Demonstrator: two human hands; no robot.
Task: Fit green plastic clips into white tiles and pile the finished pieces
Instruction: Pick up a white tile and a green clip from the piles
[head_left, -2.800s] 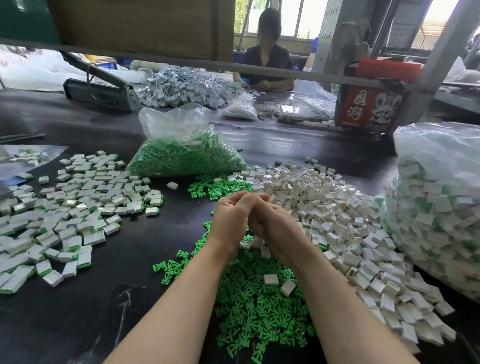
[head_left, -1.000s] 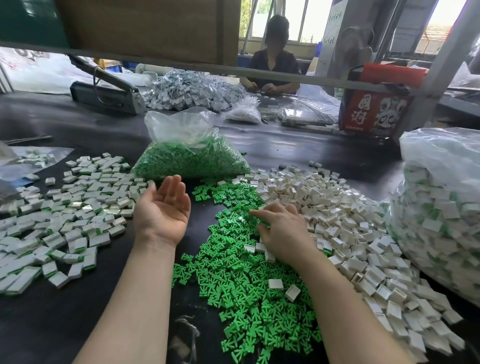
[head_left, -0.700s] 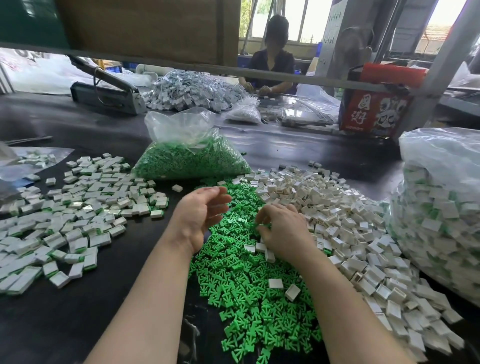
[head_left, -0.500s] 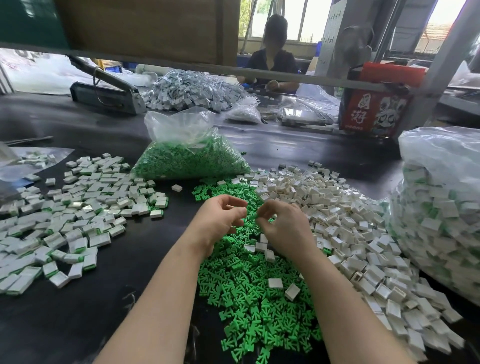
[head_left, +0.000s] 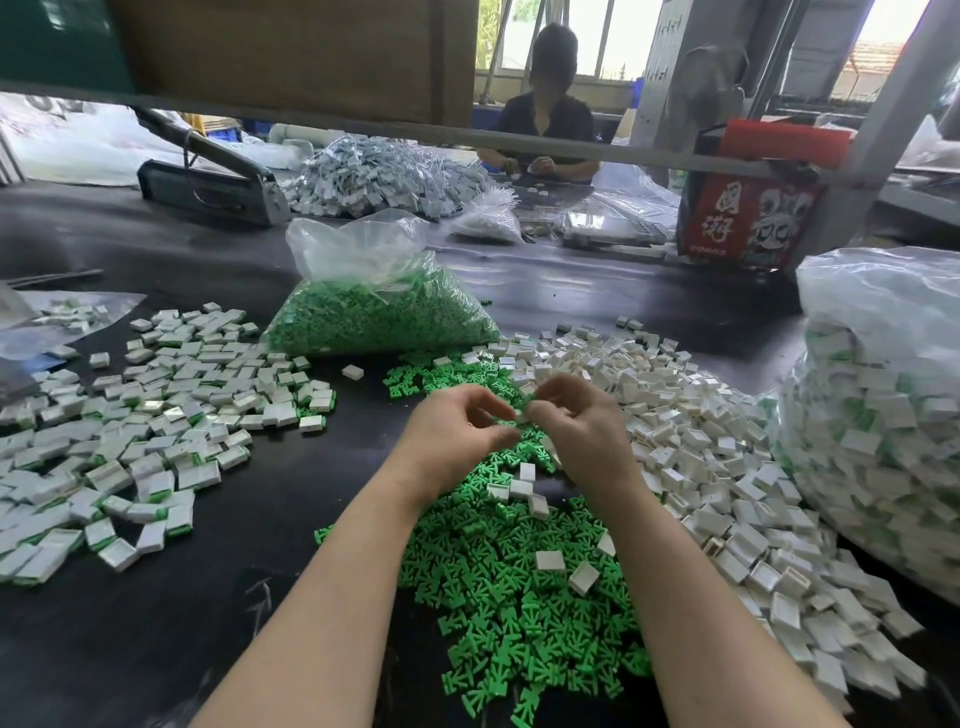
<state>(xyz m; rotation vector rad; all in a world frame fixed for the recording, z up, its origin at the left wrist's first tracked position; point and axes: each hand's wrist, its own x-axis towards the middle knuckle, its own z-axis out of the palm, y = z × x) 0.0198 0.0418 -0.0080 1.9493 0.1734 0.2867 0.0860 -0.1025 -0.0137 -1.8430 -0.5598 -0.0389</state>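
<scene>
The wide black rubbery work surface (head_left: 171, 639) carries everything, and a big clear plastic sack of finished white-and-green pieces (head_left: 883, 415) bulges well to the right of the fingers. To their left spreads the flat scatter of finished white tiles with green edges (head_left: 135, 431); beyond them lies a clear plastic bag of green clips (head_left: 379, 317). Directly under and right of the fingers sits the heap of empty white plastic tiles (head_left: 691, 441), and below them the loose pile of green plastic clips (head_left: 519, 597). The left hand (head_left: 452, 441) and right hand (head_left: 576, 431) meet above these piles, curled fingers (head_left: 545, 410) of both pinching together on one small white tile (head_left: 521, 415); whether a clip is already in it I cannot tell. The risk, as I judge it, is a clip pressed in skewed and jamming, or the tiny piece slipping from the fingertips and dropping into the unfinished heaps below, where it would be hard to pick out.
</scene>
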